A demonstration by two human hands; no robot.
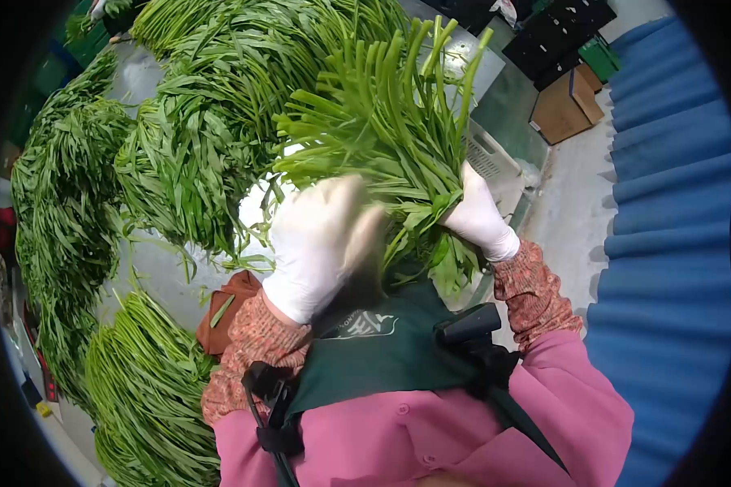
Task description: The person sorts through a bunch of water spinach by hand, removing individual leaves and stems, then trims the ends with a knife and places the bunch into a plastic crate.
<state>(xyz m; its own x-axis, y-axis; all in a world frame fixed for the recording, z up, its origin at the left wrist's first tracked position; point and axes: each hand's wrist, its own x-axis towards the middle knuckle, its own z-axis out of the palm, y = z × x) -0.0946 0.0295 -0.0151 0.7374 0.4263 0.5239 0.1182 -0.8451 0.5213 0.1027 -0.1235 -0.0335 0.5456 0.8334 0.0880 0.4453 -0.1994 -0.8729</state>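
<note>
A bunch of water spinach [406,122], with long green stems and narrow leaves, is held up with its cut ends toward the top. My right hand [479,215], in a white glove, is closed around the leafy side of this bunch. My left hand [317,239], also gloved in white, is in front of the bunch's lower left side. Motion blurs its fingers, which look curled in; whatever may be inside them is hidden. Loose leaves hang below the bunch, between my hands.
More water spinach [195,138] lies in heaps on the metal table [150,272], with another pile [142,390] at the lower left. A pale plastic crate [491,162] stands behind my right hand. Farther right are a cardboard box [564,109], black crates [556,40] and a blue curtain [666,203].
</note>
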